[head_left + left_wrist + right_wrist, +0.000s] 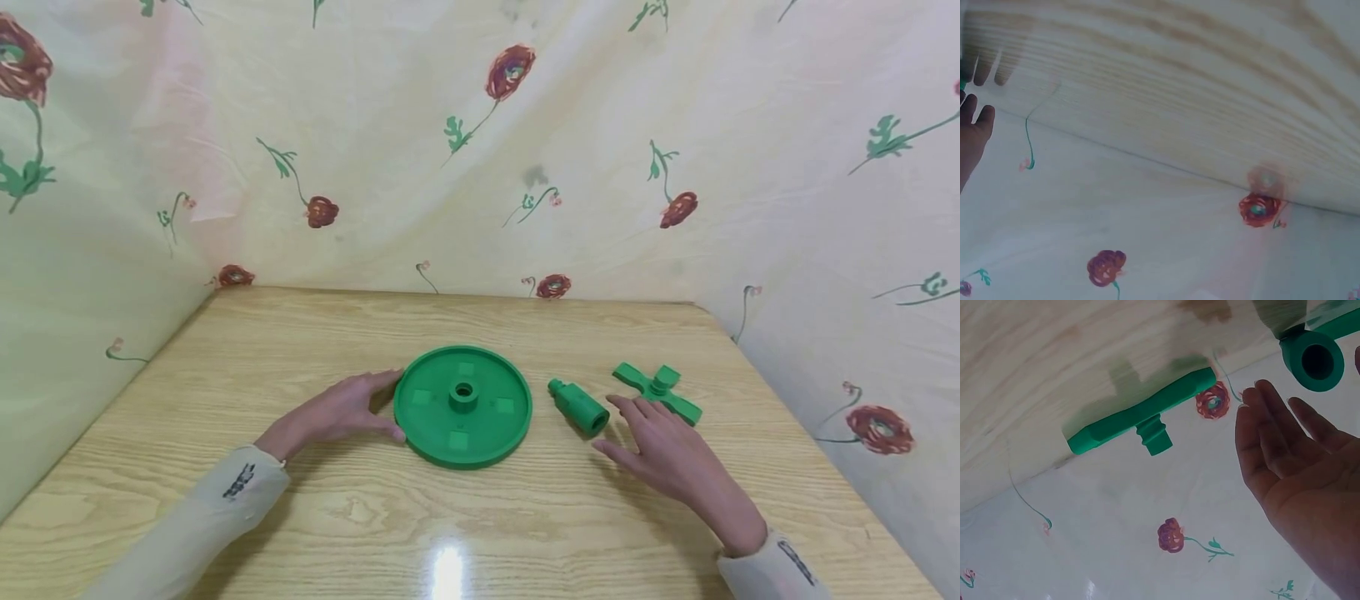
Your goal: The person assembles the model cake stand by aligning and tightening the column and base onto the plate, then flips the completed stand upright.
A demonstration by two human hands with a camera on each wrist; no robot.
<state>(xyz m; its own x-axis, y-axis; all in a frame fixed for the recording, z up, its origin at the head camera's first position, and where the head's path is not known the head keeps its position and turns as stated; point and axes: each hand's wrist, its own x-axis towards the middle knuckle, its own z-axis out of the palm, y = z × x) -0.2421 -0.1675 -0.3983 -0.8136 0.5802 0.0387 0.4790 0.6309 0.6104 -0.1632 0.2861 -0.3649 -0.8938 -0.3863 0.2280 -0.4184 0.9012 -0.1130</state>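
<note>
A round green disc [491, 437] with a raised rim and a hollow hub in its middle lies flat on the table. My left hand [341, 410] is at its left edge, thumb and fingers spread apart right at the rim. Right of the disc lies a green cylinder [579, 407] on its side, its narrow stepped end pointing away and its hollow end toward me. My right hand [667, 454] hovers just right of that hollow end, fingers relaxed and holding nothing. Beyond its fingers lies a green three-armed piece [663, 383] with a short central post, partly covered by the hand.
The wood-grain table [352, 525] meets a flower-printed cloth [405, 167] at the back and both sides. In the left wrist view, mostly table and cloth appear, with the fingers [984, 122] at the left edge.
</note>
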